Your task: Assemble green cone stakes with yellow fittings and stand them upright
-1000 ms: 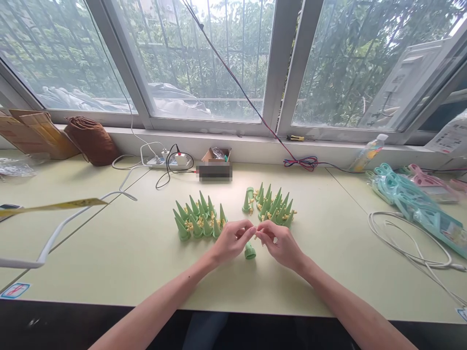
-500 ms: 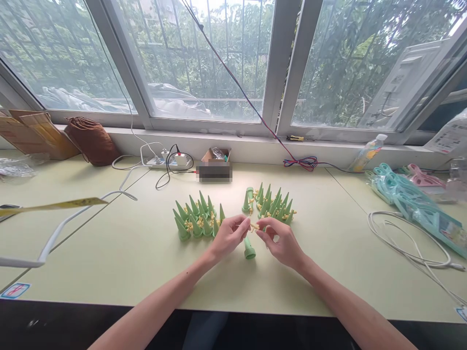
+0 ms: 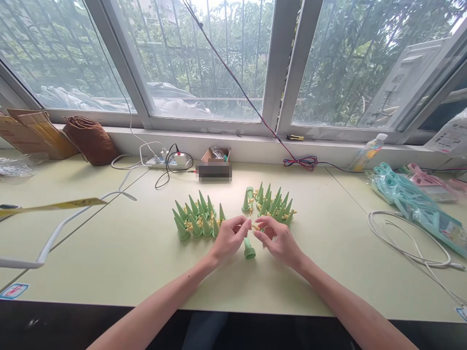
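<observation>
My left hand (image 3: 229, 238) and my right hand (image 3: 280, 241) meet over the middle of the table, fingers pinched on a small yellow plastic fitting (image 3: 255, 226). Fingertips cover much of it. Just below lies a green plastic piece with a wide round collar (image 3: 249, 252), its far end partly hidden by my left hand. Green cone spikes with yellow fittings (image 3: 197, 229) stand in a cluster left of my hands. Another cluster of green cone spikes (image 3: 273, 206) stands behind my right hand. Beside it is a green tube with a yellow tip (image 3: 250, 193).
At the back stand a small open cardboard box (image 3: 218, 155) and a power strip (image 3: 164, 160) with cables. A brown drawstring bag (image 3: 91, 141) is back left. Teal plastic hangers (image 3: 408, 199), a white cable (image 3: 412, 243) and a bottle (image 3: 368, 153) lie to the right.
My right hand's fingers have shifted slightly around the yellow fitting, and its tip is turned a little. The spikes and the collared green piece stay where they were.
</observation>
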A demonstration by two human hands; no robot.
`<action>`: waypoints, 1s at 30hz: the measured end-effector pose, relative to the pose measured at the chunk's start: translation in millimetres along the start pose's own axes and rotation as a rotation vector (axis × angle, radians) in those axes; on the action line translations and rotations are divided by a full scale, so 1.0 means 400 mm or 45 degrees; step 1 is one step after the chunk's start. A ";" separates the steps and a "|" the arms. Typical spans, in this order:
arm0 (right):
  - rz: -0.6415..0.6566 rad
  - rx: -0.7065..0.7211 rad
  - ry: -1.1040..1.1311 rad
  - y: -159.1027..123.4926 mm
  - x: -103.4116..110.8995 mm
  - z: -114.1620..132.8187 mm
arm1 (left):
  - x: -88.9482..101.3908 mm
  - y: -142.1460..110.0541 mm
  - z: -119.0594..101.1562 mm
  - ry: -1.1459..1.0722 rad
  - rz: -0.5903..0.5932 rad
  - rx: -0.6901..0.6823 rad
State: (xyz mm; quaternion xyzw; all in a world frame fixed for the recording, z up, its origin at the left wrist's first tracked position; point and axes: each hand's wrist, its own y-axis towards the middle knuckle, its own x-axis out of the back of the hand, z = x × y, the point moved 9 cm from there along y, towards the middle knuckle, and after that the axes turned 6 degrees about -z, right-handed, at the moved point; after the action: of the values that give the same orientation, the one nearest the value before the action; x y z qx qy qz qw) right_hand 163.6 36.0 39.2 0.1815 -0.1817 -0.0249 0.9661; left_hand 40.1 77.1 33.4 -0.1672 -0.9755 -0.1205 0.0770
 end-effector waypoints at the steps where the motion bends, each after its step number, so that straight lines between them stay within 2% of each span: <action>1: 0.028 -0.054 0.065 0.000 -0.006 -0.009 | -0.002 -0.001 0.000 -0.002 0.003 0.001; 5: 0.135 -0.208 0.306 -0.004 -0.032 -0.033 | -0.014 -0.006 -0.006 -0.019 0.057 -0.022; 8: 0.140 -0.225 0.361 -0.007 -0.035 -0.033 | -0.020 -0.009 -0.018 0.003 0.086 -0.067; 15: -0.003 -0.166 0.341 -0.005 -0.008 -0.020 | -0.004 -0.008 -0.046 0.260 0.015 -0.254; 18: -0.126 -0.139 0.318 -0.002 0.016 -0.019 | 0.008 -0.005 -0.036 0.334 -0.010 -0.233; 23: -0.262 -0.080 0.254 -0.002 0.049 -0.007 | -0.013 -0.010 -0.018 0.493 0.192 -0.127; 26: -0.296 -0.063 0.244 -0.003 0.057 -0.001 | -0.027 -0.018 -0.009 0.537 0.313 -0.079; 30: -0.307 -0.064 0.237 -0.003 0.057 -0.001 | -0.035 -0.025 0.006 0.592 0.403 -0.040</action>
State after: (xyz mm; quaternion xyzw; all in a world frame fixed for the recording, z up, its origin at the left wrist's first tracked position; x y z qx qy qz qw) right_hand 184.9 32.3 46.3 0.1791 -0.0677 -0.1284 0.9731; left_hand 49.4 64.3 26.2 -0.2866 -0.8914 -0.1571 0.3140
